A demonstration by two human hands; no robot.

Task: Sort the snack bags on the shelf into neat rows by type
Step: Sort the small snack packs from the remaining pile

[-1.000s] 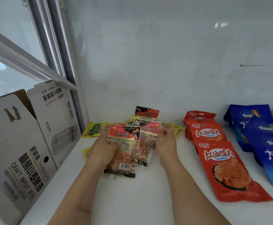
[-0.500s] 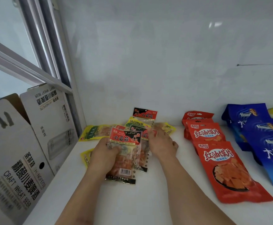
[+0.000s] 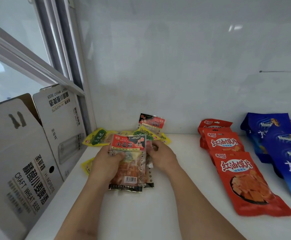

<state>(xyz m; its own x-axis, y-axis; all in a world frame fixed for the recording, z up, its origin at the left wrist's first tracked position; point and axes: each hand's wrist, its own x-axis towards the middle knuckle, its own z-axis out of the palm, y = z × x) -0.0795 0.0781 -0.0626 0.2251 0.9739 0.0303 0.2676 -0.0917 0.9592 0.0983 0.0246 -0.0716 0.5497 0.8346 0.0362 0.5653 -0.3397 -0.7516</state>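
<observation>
We see a small stack of clear plastic snack packets with red-and-black header labels (image 3: 129, 163) held over the white shelf (image 3: 167, 213), long axis running from us toward the back wall, the headers at the far end and the barcode at the near end; the top header reads "小面筋"; the left hand (image 3: 106, 165) grips the stack from its left edge, thumb curled over the front, while the right hand (image 3: 160, 156) pinches the right edge with bent fingers; behind the stack lie crinkly yellow-and-green glossy packets (image 3: 98, 138), one lettered "TubouSi", and one more red-and-black packet (image 3: 151, 121) leans upright on the wall; to the right a row of flat glossy red pouches (image 3: 245, 179) reading "红油馍片" overlaps like shingles, long axes pointing to the wall; just beside them lie shiny dark blue bags (image 3: 279, 144); at the left stands an open grey-white cardboard box (image 3: 28, 161) printed "CRAFT WHEAT BEER".
</observation>
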